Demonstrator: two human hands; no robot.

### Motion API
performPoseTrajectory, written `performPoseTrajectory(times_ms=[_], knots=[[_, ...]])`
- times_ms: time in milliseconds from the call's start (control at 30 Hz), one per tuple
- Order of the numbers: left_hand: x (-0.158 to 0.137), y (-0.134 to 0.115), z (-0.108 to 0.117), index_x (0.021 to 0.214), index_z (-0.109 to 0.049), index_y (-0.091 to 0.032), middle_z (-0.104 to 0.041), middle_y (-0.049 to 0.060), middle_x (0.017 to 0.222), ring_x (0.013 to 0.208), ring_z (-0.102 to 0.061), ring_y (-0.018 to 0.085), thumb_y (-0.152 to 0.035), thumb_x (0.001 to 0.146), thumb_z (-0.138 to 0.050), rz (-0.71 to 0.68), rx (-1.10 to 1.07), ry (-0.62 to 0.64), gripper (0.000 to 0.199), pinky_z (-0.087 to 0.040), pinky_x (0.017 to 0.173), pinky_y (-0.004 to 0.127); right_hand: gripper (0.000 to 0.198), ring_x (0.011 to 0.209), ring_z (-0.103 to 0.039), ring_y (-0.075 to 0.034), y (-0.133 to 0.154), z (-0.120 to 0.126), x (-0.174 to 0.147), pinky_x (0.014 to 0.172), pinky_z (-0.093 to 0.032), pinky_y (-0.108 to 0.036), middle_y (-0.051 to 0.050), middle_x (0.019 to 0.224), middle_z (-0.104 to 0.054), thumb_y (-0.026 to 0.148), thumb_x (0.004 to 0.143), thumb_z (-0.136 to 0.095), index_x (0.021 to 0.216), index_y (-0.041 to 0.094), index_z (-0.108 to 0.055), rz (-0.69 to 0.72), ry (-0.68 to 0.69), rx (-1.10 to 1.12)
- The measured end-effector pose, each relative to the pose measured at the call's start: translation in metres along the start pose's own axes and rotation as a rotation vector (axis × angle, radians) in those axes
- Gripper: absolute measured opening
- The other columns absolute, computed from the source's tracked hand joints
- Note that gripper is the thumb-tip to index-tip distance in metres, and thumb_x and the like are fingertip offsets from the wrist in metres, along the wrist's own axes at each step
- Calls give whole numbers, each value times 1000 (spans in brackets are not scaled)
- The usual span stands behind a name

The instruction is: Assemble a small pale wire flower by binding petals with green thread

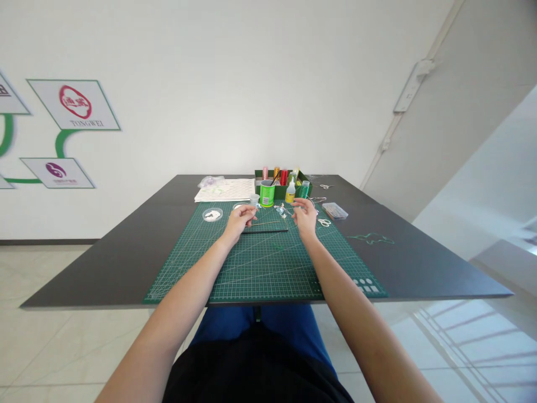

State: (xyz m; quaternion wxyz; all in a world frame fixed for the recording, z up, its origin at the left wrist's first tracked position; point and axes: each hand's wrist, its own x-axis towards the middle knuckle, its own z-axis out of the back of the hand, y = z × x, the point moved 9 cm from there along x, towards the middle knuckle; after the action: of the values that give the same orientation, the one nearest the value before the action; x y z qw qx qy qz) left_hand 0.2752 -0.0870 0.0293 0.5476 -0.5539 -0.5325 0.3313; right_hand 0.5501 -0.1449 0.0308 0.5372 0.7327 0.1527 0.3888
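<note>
Above the green cutting mat (251,268), my left hand (242,219) is closed in a pinch. A tiny pale-blue bit shows near its fingertips, too small to name. My right hand (305,217) is raised opposite, its fingers bent inward and close together; what they hold, if anything, does not show. A gap separates the two hands. Between and below them lie a thin black rod (268,230) and a thin tan stick (266,223). Several small blue-and-white pieces (282,210) rest just left of my right hand. Small white-handled scissors (324,223) lie to its right.
Behind my hands stand a green can (267,193), a glue bottle (290,191) and a green box (308,178) with thread spools. A round dish (212,215) and white cloth (226,190) are left. At right are a clear case (334,211) and green thread (372,239).
</note>
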Motion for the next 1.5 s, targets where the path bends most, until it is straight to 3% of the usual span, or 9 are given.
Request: performPoseTrajectory(times_ms=[100,267,333,400,500,600,933,1233,1500], knots=[[-1,1,-5,87,-71,-12,-66,2,62,43,-47,7,-28,70,-79,-18,56,19,25,-34,44,20,37,53,-51,-9,0,-38,-15,40,-33,-20,-8,103,-68,21,71,-58,108,18,-62,-76,309,119],[-4,1,-12,87,-71,-14,-63,0,60,42,-46,8,-29,74,-76,-43,132,70,21,-35,45,21,52,53,-62,-10,1,-94,-70,31,-26,-19,-16,134,-63,33,76,-71,126,22,-59,-271,865,192],[-6,-1,-14,87,-70,-14,-62,-1,60,43,-47,8,-29,75,-75,-65,164,77,19,-35,45,22,57,54,-65,-12,0,-103,-87,32,-28,-19,-17,130,-66,35,79,-71,132,22,-55,-343,989,195],[-7,-3,-14,87,-70,-15,-61,-1,60,43,-47,9,-28,76,-73,-83,208,72,17,-35,46,22,59,51,-64,-12,0,-106,-96,33,-30,-19,-14,107,-75,37,81,-72,134,18,-55,-387,1066,195],[-7,-4,-12,87,-70,-16,-62,-1,60,44,-48,11,-24,78,-70,-99,312,48,12,-37,47,24,50,38,-50,-9,3,-102,-92,34,-28,-18,1,58,-65,40,82,-70,123,12,-63,-360,1093,152],[-5,-2,-11,84,-70,-16,-62,-1,58,45,-49,12,-20,79,-66,-111,437,25,8,-38,51,25,40,31,-35,-6,12,-93,-74,35,-23,-18,8,41,-48,42,84,-66,108,10,-70,-244,1051,54],[-14,-1,-23,82,-69,-14,-63,-2,60,55,-51,12,-16,83,-61,-189,684,58,8,-38,59,24,33,32,-43,-8,55,-84,-81,37,-33,-18,6,42,-51,37,88,-57,102,11,-72,-28,1276,-384],[-39,-23,-53,81,-73,-17,-68,1,71,63,-56,14,-14,85,-58,-327,965,253,15,-36,60,25,40,33,-38,-7,77,-68,-70,39,-30,-19,8,42,-48,44,91,-59,105,9,-71,-35,1304,-253],[-83,-55,-79,87,-74,-18,-74,2,85,74,-64,16,-10,88,-59,-424,994,374,18,-43,70,25,44,33,-35,-6,101,-54,-75,39,-24,-20,9,39,-45,44,95,-58,116,8,-70,-37,1355,-133]])
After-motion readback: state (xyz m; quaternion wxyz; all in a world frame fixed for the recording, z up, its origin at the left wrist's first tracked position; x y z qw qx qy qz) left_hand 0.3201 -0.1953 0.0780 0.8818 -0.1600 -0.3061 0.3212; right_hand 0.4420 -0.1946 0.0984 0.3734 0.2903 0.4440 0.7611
